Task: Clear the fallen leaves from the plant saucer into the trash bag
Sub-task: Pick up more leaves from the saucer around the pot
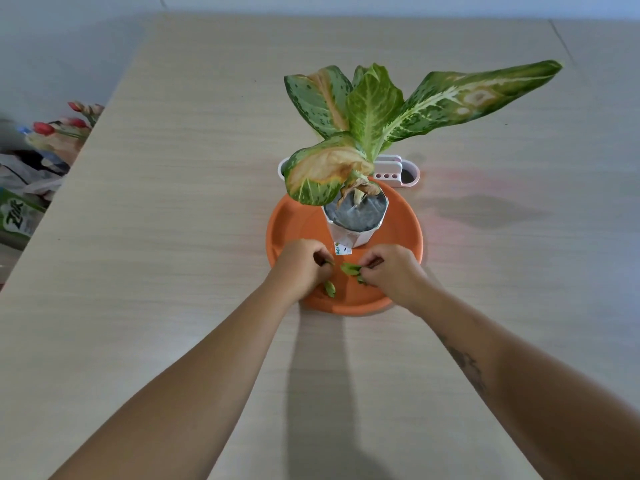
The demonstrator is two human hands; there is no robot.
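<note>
An orange plant saucer sits on the wooden table and holds a white pot with a large-leaved plant. Both my hands are over the saucer's near part. My left hand is curled around small green leaf pieces; one fallen leaf lies on the saucer just below it. My right hand pinches a green leaf piece between its fingertips. No trash bag is clearly identifiable in view.
A white and pink desk organiser stands right behind the saucer. Off the table's left edge lie artificial tulips, crumpled plastic bags and a green packet. The table extends wide to both sides.
</note>
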